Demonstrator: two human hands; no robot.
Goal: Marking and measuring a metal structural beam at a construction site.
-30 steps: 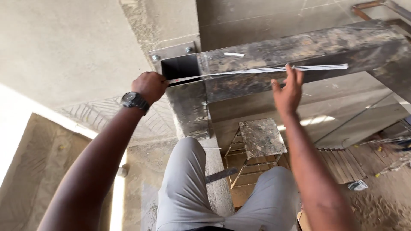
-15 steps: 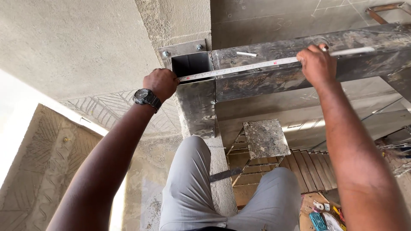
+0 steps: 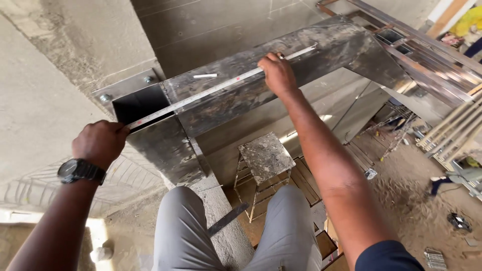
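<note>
Here both hands [image 3: 100,143] [image 3: 277,74] pin tape measure [image 3: 211,90] along beam edge [image 3: 281,88].

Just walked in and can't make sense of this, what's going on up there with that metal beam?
A person sits astride a concrete ledge, stretching a measuring tape along the top of a dark, stained metal beam. The left hand, with a black wristwatch, pins one end near the beam's open square end by the wall. The right hand presses the tape down farther along. A small white marker lies on the beam, and a metal stool stands below.
</note>
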